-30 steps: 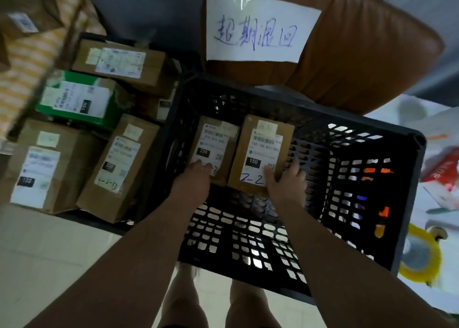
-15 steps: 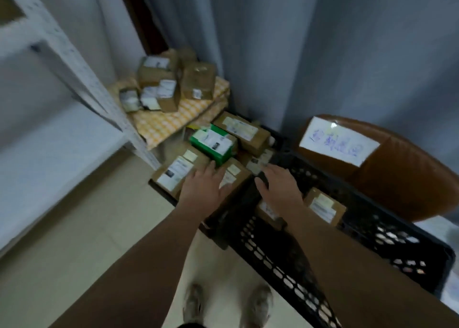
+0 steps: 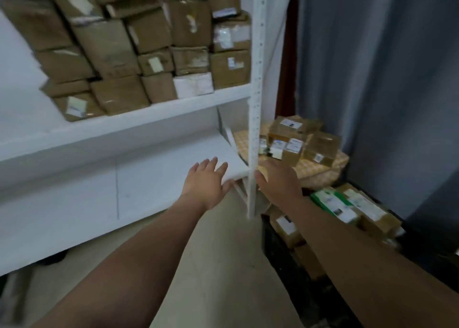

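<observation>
My left hand (image 3: 206, 182) is stretched forward with straight, spread fingers over the front corner of a bare white lower shelf (image 3: 173, 168); it holds nothing. My right hand (image 3: 279, 180) reaches forward just right of the white shelf upright (image 3: 255, 104), fingers extended and empty, in front of a pile of small cardboard parcels (image 3: 298, 141) lying on a yellow checked cloth (image 3: 320, 168). The image is blurred by motion.
The upper shelf (image 3: 139, 119) carries several stacked brown cardboard boxes (image 3: 149, 42). On the floor at the right lie labelled parcels, one green (image 3: 332, 204), beside a black crate (image 3: 285, 265). A grey curtain (image 3: 385, 79) hangs on the right. Pale floor lies below my arms.
My view has swung up and left from the black crate to the white shelving. Both hands left the parcels in the crate and now reach forward empty towards the shelf corner.
</observation>
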Demonstrator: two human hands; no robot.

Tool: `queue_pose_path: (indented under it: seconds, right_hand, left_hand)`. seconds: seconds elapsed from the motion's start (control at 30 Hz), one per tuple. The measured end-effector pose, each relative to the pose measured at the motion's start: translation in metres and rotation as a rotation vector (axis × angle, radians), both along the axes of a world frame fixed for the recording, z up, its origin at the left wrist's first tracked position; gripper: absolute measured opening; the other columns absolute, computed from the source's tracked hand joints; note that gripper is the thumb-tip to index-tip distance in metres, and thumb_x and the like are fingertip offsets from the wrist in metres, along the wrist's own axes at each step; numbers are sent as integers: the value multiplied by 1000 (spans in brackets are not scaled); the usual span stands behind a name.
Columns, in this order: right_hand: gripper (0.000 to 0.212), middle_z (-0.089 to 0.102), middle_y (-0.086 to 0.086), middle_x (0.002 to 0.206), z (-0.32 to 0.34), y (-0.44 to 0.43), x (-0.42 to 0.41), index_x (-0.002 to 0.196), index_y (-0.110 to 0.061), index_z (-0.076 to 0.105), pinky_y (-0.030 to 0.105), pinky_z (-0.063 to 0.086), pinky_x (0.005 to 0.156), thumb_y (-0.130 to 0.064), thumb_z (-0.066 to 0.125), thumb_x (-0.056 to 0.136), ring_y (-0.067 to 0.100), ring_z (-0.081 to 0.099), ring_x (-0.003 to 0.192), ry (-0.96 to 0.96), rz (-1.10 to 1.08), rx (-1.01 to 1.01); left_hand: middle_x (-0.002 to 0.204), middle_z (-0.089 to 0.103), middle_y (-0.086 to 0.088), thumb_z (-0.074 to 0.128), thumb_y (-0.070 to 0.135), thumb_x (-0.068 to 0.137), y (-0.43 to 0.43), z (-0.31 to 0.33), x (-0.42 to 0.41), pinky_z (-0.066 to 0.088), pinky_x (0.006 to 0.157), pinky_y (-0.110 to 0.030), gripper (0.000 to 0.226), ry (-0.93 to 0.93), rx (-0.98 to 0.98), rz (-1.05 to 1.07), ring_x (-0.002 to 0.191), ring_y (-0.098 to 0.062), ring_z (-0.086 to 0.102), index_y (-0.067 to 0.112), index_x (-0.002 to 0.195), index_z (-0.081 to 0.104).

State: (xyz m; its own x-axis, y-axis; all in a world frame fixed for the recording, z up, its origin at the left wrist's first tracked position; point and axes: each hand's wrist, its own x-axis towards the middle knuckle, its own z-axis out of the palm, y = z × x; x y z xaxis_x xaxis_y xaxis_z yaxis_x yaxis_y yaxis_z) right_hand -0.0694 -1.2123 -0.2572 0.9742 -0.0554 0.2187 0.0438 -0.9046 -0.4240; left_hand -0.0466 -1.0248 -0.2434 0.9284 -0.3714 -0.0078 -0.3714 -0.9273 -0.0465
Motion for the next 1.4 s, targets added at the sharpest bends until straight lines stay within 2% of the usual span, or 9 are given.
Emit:
queue_pose_path:
  seconds: [0.17,0.4,0.67,0.77,0.87,1.03,1.13,1.27,1.4]
  right_hand:
    - [36,59,7,130,12,119,45,126,-10,59,32,38,101,-27,52,96,24,53,120,-89,91,207]
    - [36,57,10,132,35,238,100,129,-7,57,33,39,100,-21,53,96,27,50,123,-105,238,275]
    - [34,56,3,132,106,310,180,127,-12,59,28,39,96,-18,55,94,21,50,121,-302,419,332]
    - [32,56,3,130,137,328,210,124,-12,61,30,40,100,-15,57,92,19,51,120,-406,490,403]
    - [32,54,1,131,167,341,237,124,-13,61,22,35,99,-14,59,91,15,48,122,-484,510,441]
    - [38,44,3,143,239,354,285,129,-16,56,39,30,112,-21,60,91,22,37,134,-725,464,332]
    - [45,40,7,147,286,357,307,134,-17,51,47,13,119,-27,60,91,26,30,140,-884,338,188]
    - [61,25,8,155,331,354,324,147,-26,30,47,-3,118,-40,53,93,25,14,146,-825,144,36]
    - [63,46,5,145,352,354,334,150,-29,22,53,-5,115,-48,46,95,27,23,144,-745,65,-116]
  left_hand:
    - [157,24,-5,27,50,100,129,38,16,23,111,-37,55,-118,-69,142,142,-25,24,24,149,26]
    - [155,29,-2,37,39,101,259,74,30,29,109,-36,49,-258,-221,301,140,-22,28,23,147,33]
    - [142,47,-6,49,30,97,307,123,103,38,100,-37,45,-505,-357,309,126,-27,45,14,139,47]
    - [144,44,-5,51,31,96,310,142,134,36,104,-35,47,-564,-409,288,129,-24,42,16,140,46]
    - [146,42,-3,52,31,95,313,163,166,34,106,-33,50,-612,-443,264,131,-22,40,17,142,42]
    - [143,44,-3,54,31,94,323,229,224,32,107,-31,51,-771,-569,218,131,-20,40,17,142,41]
    - [146,39,-3,55,30,95,326,273,252,32,106,-30,57,-836,-726,198,133,-19,37,17,146,33]
    - [150,34,-11,56,38,94,335,316,282,37,106,-39,71,-739,-936,188,134,-26,39,23,151,16]
    - [148,42,-9,48,45,96,339,336,298,44,97,-39,67,-555,-979,125,128,-27,48,32,151,13]
